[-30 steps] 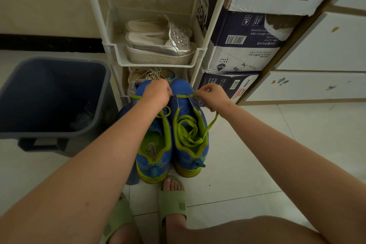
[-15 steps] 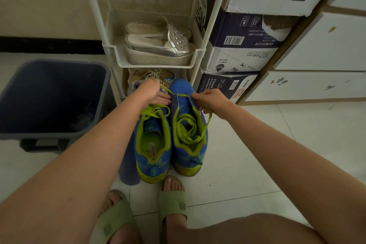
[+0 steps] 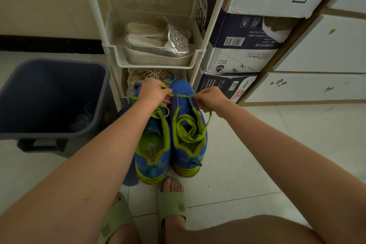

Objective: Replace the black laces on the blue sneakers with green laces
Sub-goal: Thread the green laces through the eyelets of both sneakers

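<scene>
**Hands pinching green lace at sneaker's toe end**

Head view: a pair of blue sneakers (image 3: 152, 162) with lime-green lining stands side by side on the tiled floor (image 3: 247, 154), toes toward a white shoe rack (image 3: 156, 63), heels just beside the person's green slide sandals (image 3: 172, 204). The left hand (image 3: 153, 91) has its fingers curled and pinches one end of the green lace (image 3: 188, 130) above the toe area. The right hand (image 3: 210, 99) pinches the other stretch, which trails down past the wrist. Between the two hands a short span of lace runs across the lowest eyelets of the right-side sneaker; the rest lies in loose loops over its tongue and opening. A dark blue bin (image 3: 49, 95) stands to the left, silver platform sandals (image 3: 158, 45) sit on the rack, and stacked cardboard boxes (image 3: 243, 45) stand to the right.
</scene>
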